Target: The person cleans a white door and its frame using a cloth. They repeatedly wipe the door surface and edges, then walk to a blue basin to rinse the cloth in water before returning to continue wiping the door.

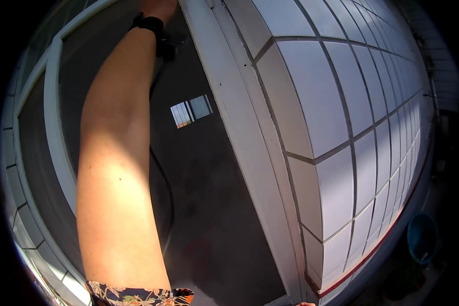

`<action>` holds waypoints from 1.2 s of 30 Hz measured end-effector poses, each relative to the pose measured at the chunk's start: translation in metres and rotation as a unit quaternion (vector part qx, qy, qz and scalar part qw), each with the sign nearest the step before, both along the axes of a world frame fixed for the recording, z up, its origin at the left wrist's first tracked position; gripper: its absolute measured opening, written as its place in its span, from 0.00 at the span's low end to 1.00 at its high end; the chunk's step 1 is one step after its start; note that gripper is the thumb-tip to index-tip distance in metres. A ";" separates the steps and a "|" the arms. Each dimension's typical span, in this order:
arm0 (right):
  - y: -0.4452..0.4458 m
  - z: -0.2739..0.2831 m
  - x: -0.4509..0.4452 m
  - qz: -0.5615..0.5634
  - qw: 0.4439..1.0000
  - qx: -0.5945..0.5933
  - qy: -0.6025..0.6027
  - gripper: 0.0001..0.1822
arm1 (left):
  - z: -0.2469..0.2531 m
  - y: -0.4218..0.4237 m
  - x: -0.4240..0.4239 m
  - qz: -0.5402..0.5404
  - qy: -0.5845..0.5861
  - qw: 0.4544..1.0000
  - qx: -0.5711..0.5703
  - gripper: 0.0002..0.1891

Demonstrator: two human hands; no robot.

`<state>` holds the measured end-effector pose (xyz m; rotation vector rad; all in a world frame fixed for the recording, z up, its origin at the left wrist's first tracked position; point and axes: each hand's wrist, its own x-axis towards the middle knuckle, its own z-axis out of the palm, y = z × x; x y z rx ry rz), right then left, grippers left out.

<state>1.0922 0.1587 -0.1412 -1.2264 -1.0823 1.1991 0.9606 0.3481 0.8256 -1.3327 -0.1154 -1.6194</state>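
My left arm (116, 183) reaches up across a dark window pane (214, 191) set in a white frame (229, 99). A black wrist strap (148, 23) with a small dark device (166, 49) is on the wrist, and a thin black cable (168, 179) runs down beside the arm. The top edge of the picture cuts off my left hand (158, 8); its fingers are out of sight. Only a sliver of my right hand (305, 304) shows at the bottom edge, by the lower corner of the frame. What either hand touches is hidden.
White wall tiles (329, 88) with dark grout fill the right side, meeting the frame at a projecting corner. A red strip (371, 252) lines their lower edge. A teal tub (422, 239) stands in shade at the far right. A floral sleeve (134, 294) covers my upper arm.
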 end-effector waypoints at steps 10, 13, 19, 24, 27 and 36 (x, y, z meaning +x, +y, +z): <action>0.044 -0.024 0.003 -0.004 0.991 -0.017 0.129 0.05 | 0.036 0.001 0.043 0.212 -0.044 0.969 -0.115 0.26; 0.030 -0.026 0.002 -0.005 0.996 0.017 0.085 0.05 | 0.038 0.004 0.040 0.206 0.015 0.971 -0.120 0.27; -0.018 0.019 -0.002 0.019 0.979 -0.127 0.159 0.04 | -0.030 -0.001 0.038 0.166 0.037 0.965 -0.202 0.29; -0.066 -0.035 -0.007 0.043 0.968 -0.111 0.219 0.05 | -0.130 -0.034 0.047 0.189 0.056 0.952 -0.235 0.28; -0.103 0.022 -0.015 0.028 0.964 -0.167 0.206 0.03 | -0.199 -0.001 0.041 0.215 0.090 0.955 -0.184 0.24; -0.180 0.010 -0.026 0.044 0.968 -0.208 0.132 0.07 | -0.473 -0.021 0.039 0.262 0.260 0.914 -0.166 0.10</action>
